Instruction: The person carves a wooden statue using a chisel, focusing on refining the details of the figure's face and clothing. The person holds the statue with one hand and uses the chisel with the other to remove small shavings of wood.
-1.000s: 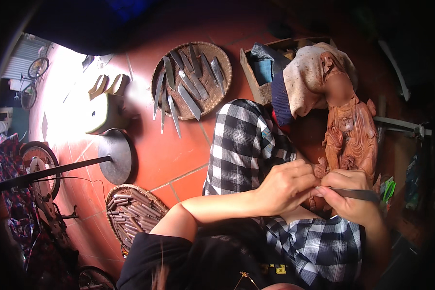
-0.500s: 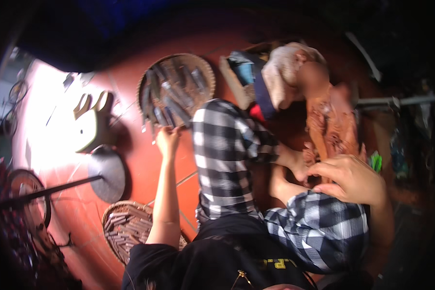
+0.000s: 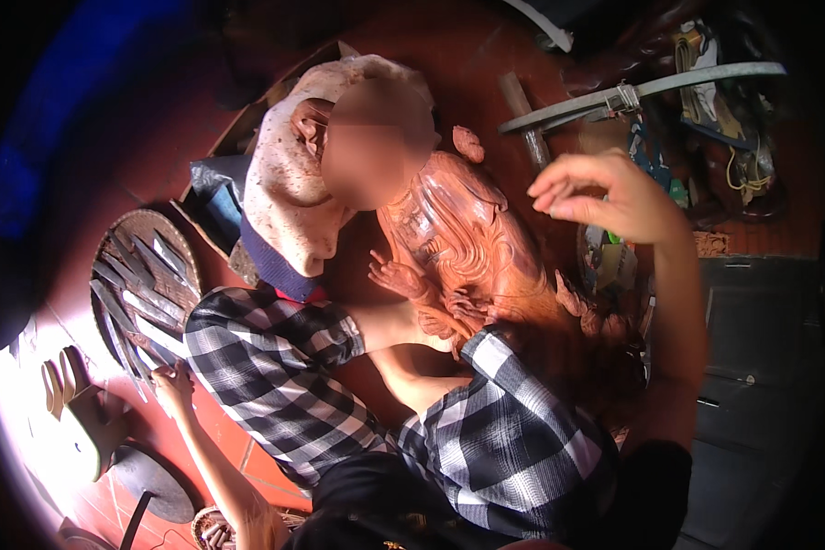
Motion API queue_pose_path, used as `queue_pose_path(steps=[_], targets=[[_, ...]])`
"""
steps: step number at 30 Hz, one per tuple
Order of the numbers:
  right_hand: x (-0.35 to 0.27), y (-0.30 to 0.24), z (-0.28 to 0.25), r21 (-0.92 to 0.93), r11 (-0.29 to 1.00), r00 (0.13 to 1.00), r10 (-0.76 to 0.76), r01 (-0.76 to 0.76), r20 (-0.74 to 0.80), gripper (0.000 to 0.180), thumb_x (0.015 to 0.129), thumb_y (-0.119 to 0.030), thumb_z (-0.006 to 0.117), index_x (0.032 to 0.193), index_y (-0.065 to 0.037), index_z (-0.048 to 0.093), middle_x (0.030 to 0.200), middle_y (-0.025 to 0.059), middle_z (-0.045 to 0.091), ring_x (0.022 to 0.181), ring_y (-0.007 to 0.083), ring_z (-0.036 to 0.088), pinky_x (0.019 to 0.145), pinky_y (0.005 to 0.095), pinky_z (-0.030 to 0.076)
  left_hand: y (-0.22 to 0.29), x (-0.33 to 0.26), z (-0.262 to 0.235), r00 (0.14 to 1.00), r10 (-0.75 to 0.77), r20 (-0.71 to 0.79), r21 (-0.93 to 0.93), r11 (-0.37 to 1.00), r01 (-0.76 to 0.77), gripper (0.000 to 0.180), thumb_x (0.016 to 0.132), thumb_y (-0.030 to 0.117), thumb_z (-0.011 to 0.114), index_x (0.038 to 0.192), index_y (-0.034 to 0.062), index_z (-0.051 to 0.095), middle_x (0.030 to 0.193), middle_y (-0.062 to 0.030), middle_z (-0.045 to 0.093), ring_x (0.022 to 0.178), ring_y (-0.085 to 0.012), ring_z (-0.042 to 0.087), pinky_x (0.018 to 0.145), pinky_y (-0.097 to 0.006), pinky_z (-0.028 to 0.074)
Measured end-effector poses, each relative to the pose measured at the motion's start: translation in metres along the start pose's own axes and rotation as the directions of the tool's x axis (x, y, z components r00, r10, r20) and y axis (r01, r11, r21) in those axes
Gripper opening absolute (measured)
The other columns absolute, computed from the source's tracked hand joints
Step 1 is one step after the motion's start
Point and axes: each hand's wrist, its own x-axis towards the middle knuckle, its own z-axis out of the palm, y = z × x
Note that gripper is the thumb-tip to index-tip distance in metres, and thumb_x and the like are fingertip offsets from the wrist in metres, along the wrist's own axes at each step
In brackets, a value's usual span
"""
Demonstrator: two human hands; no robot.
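Note:
My left hand (image 3: 173, 391) is at the lower rim of a round woven basket (image 3: 195, 266) of long, narrow metal carving tools (image 3: 151, 307). Its fingers are drawn together beside the tool ends; what they pinch is too small to make out. Raised over the right side, my right hand (image 3: 605, 194) is empty, its fingers loosely curled and the thumb apart. Between my legs lies a reddish-brown carved wooden statue (image 3: 467, 238) with robe folds and a carved hand (image 3: 399, 275). Its head area is blurred and rests against a pale, speckled pad (image 3: 280, 170).
A grey metal bar (image 3: 669, 89) crosses the upper right, near bags and bottles. Dark panels (image 3: 752, 367) stand at the right. Left are a pale stool-like object (image 3: 87, 426), a dark round disc (image 3: 151, 481) and a second basket (image 3: 202, 527) of small wooden pieces.
My view has swung to the right, bringing more of the statue into sight. My right hand has lifted off my knee and the statue's edge. My left hand stays by the tool basket.

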Motion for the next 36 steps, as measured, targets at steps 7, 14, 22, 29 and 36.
queue_pose_path(steps=[7, 14, 22, 29, 36], targets=[[0.063, 0.044, 0.003, 0.298, 0.954, 0.999, -0.01, 0.024, -0.049, 0.018, 0.099, -0.01, 0.067, 0.114, 0.001, 0.07, 0.099, 0.0056, 0.074, 0.095, 0.0103, 0.07, 0.086, 0.0241, 0.054, -0.033, 0.037, -0.014, 0.947, -0.134, 0.291, -0.259, 0.942, 0.212, 0.03, 0.094, 0.025, 0.073, 0.102, -0.0027, 0.065, 0.068, -0.01, 0.068, 0.049, -0.0145, 0.063, 0.046, -0.027, 0.049], [0.068, 0.022, 0.004, -0.06, 0.99, 0.933, -0.139, 0.126, -0.331, 0.035, 0.091, 0.001, 0.072, 0.125, 0.001, 0.068, 0.097, 0.0049, 0.072, 0.081, 0.0086, 0.066, 0.075, 0.0253, 0.055, 0.071, -0.018, -0.082, 0.988, -0.011, 0.157, -0.625, 0.773, 0.108, 0.02, 0.099, 0.026, 0.069, 0.091, 0.0075, 0.067, 0.065, 0.0024, 0.056, 0.051, -0.003, 0.047, 0.044, -0.022, 0.033], [0.097, -0.059, 0.065, -0.787, 0.394, 0.676, -0.736, 0.476, 0.04, 0.055, 0.07, -0.009, 0.079, 0.124, -0.024, 0.077, 0.085, 0.0012, 0.053, 0.07, 0.0169, 0.056, 0.058, 0.0291, 0.048, 0.375, -0.197, -0.088, 0.374, 0.653, 0.659, -0.684, 0.312, 0.659, 0.02, 0.094, -0.003, 0.064, 0.111, 0.0035, 0.058, 0.088, -0.0039, 0.069, 0.07, -0.0076, 0.066, 0.057, -0.022, 0.054], [0.053, -0.035, 0.06, -0.544, 0.799, 0.818, -0.479, 0.256, -0.319, 0.041, 0.069, -0.019, 0.086, 0.105, -0.002, 0.077, 0.088, 0.004, 0.063, 0.073, 0.0172, 0.062, 0.062, 0.0301, 0.05, 0.409, -0.276, -0.045, 0.234, 0.969, 0.08, -0.965, 0.016, 0.263, 0.046, 0.091, 0.001, 0.072, 0.135, -0.0046, 0.057, 0.08, -0.006, 0.066, 0.071, -0.0151, 0.066, 0.066, -0.026, 0.05], [0.066, -0.016, 0.041, 0.098, 0.979, 0.984, -0.172, 0.176, -0.048, 0.018, 0.087, -0.017, 0.081, 0.087, 0.0, 0.075, 0.078, 0.0044, 0.072, 0.066, 0.0085, 0.064, 0.055, 0.0226, 0.047, 0.409, -0.234, -0.025, 0.595, 0.783, -0.18, -0.925, 0.07, -0.373, 0.02, 0.083, 0.013, 0.083, 0.092, 0.0003, 0.071, 0.082, -0.0102, 0.07, 0.066, -0.0225, 0.065, 0.059, -0.033, 0.052]])
